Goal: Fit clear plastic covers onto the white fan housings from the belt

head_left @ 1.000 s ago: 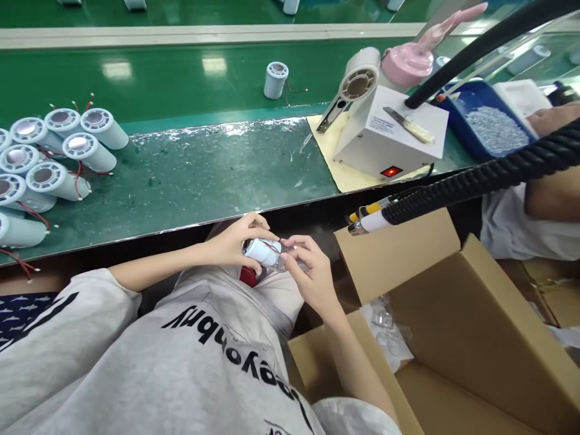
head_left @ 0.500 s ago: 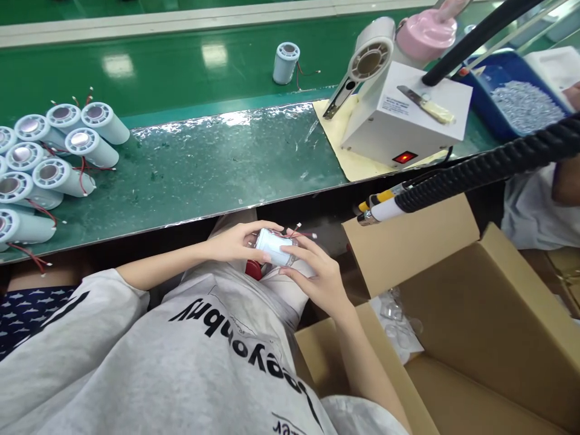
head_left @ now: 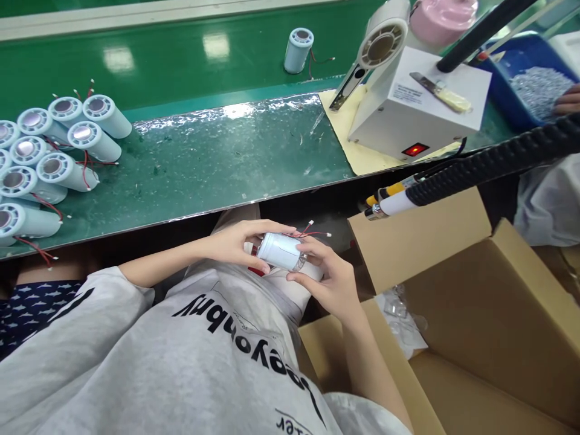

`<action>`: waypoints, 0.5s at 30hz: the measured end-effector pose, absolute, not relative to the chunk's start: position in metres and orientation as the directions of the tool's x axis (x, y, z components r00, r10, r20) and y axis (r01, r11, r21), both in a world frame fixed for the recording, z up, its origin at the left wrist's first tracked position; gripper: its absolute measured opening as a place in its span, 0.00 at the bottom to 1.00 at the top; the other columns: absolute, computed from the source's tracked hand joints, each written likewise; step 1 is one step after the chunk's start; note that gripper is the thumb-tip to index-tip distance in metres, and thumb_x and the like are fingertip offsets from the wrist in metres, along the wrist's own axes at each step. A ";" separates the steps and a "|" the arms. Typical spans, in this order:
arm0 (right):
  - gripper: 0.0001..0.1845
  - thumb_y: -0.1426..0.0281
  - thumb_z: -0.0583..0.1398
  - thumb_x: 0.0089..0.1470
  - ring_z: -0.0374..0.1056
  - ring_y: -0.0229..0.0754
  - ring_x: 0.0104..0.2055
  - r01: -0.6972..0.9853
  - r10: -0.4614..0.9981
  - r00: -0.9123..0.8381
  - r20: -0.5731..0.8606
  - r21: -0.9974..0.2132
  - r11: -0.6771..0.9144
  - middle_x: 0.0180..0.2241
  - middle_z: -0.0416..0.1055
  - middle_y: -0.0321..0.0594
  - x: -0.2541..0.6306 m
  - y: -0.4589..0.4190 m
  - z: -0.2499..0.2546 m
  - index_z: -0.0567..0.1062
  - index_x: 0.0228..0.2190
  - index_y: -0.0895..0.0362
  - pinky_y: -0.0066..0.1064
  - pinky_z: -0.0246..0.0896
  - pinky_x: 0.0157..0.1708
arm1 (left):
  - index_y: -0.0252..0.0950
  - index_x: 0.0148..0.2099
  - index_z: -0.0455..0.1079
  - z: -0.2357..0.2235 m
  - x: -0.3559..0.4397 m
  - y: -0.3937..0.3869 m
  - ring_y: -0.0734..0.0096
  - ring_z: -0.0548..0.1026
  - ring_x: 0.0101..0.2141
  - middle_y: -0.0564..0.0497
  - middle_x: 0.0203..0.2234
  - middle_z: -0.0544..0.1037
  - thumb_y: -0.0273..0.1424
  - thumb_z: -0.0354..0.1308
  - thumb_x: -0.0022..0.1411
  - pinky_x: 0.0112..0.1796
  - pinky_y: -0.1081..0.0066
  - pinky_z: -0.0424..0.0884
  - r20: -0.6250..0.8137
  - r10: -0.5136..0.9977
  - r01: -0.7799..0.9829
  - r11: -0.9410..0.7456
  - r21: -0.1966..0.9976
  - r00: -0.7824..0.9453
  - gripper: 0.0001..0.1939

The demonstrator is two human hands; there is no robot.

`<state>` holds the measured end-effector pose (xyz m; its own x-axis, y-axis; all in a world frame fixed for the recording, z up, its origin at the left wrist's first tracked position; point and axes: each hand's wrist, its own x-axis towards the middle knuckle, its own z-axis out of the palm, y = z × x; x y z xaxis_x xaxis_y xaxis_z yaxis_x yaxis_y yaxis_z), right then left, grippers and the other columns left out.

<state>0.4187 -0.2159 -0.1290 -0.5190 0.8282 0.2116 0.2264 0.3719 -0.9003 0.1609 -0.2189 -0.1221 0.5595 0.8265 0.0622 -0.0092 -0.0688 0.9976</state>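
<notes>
In front of my lap, a light-blue cylinder (head_left: 281, 251) lies nearly sideways between my two hands, with thin red and dark wires ending in white plugs on its far side. My left hand (head_left: 242, 243) grips its left end, fingers over the far side and thumb on the near side. Around the right end, where a clear ribbed rim shows, close the fingers and thumb of my right hand (head_left: 330, 270). Several similar cylinders (head_left: 63, 171) with wires lie grouped at the left of the green bench (head_left: 217, 160). Another cylinder (head_left: 298, 53) stands upright farther back.
A white box-shaped machine (head_left: 417, 103) with a lit red switch sits on a yellowish board, a knife on top. Below it hangs a black ribbed hose (head_left: 489, 160). An open cardboard box (head_left: 453, 290) is at my right. Another person's hand (head_left: 568, 99) reaches into a blue tray (head_left: 502, 81).
Both hands and the cylinder have shifted slightly right in view, and the cylinder has turned a little, showing more of its clear rim. Another person's hand now appears at the blue tray.
</notes>
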 end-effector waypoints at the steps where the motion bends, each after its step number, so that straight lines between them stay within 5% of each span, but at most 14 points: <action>1: 0.22 0.57 0.71 0.55 0.76 0.55 0.56 0.215 0.834 -0.515 0.197 -0.913 0.348 0.54 0.77 0.48 0.418 -0.216 -0.129 0.77 0.48 0.52 0.46 0.78 0.53 | 0.46 0.66 0.69 -0.122 0.161 -0.219 0.50 0.71 0.63 0.41 0.65 0.72 0.33 0.75 0.53 0.58 0.56 0.72 0.060 0.827 0.003 -0.074 0.997 0.558 0.39; 15: 0.28 0.53 0.74 0.50 0.79 0.49 0.47 0.131 0.853 -0.522 -0.007 -0.989 0.072 0.48 0.79 0.43 0.415 -0.217 -0.120 0.76 0.48 0.50 0.41 0.82 0.46 | 0.46 0.67 0.69 -0.123 0.159 -0.223 0.51 0.71 0.62 0.41 0.63 0.72 0.36 0.74 0.55 0.59 0.56 0.71 0.094 0.820 0.068 -0.159 0.985 0.564 0.38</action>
<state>0.4152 -0.2166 -0.1201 -0.5222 0.8528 -0.0072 0.1313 0.0720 -0.9887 0.1588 -0.2226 -0.1233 0.5642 0.8203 0.0937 0.0679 -0.1592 0.9849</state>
